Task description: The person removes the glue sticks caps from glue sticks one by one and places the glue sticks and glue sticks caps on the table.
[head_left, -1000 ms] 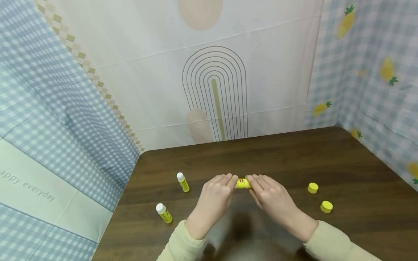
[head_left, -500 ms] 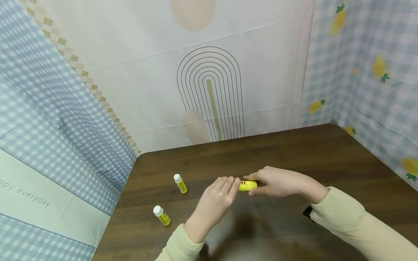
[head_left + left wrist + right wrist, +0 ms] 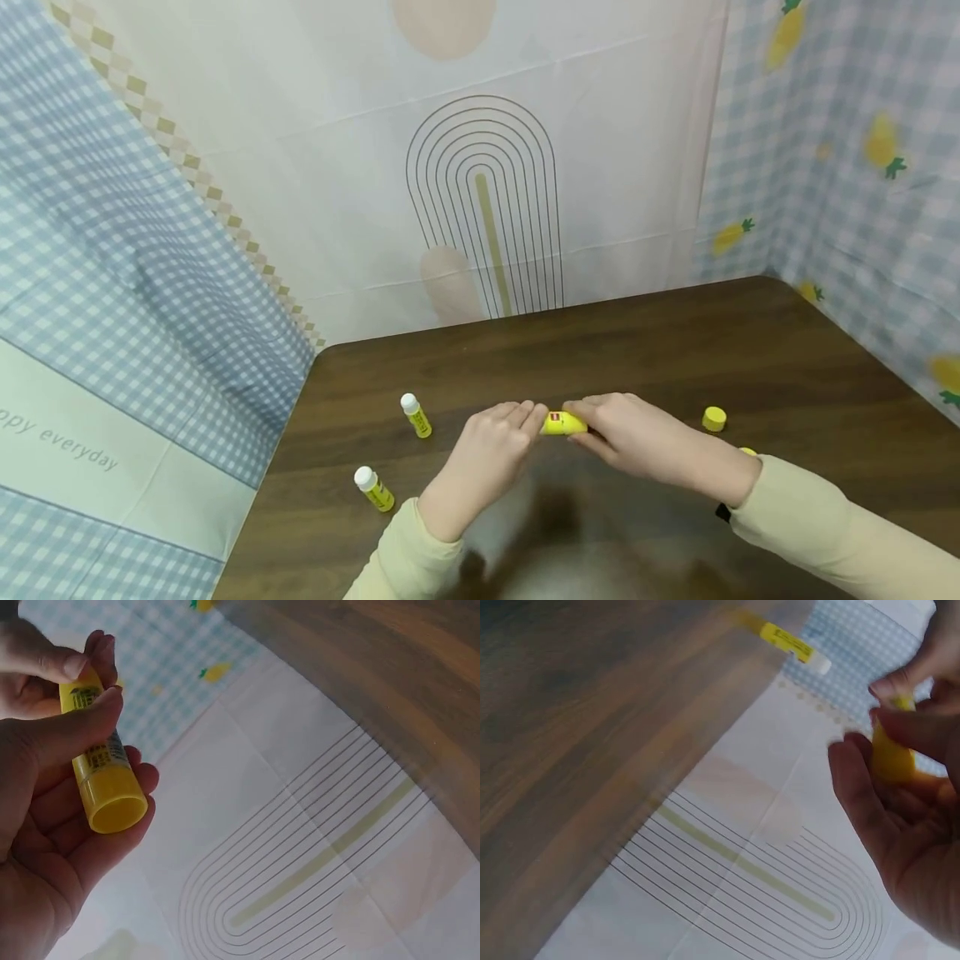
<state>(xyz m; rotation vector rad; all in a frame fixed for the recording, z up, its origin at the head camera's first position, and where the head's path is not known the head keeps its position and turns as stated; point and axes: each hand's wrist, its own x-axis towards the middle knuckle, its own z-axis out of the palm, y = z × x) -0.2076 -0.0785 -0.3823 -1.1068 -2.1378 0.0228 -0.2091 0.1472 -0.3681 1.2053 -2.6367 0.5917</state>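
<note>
In the head view, a yellow glue stick (image 3: 557,423) is held level over the middle of the table between both hands. My left hand (image 3: 498,442) grips its label part, thumb on one side and fingers curled around the other in the left wrist view. The fingers and thumb of my right hand (image 3: 626,433) pinch the opposite end, which shows plain yellow in the right wrist view. Toward the left wrist camera points a round, recessed yellow end of the glue stick (image 3: 112,802).
Two glue sticks with white tops, one farther back (image 3: 417,415) and one nearer (image 3: 375,489), stand left of my hands. To the right lies a yellow cap (image 3: 714,419); a second yellow cap (image 3: 747,451) is mostly hidden by the right forearm. Curtains enclose the dark wooden table (image 3: 465,367).
My right hand loosened and turned on the glue stick's end half a second ago, with thumb and fingers spread. It has since closed in on that end again. The left hand keeps its grip.
</note>
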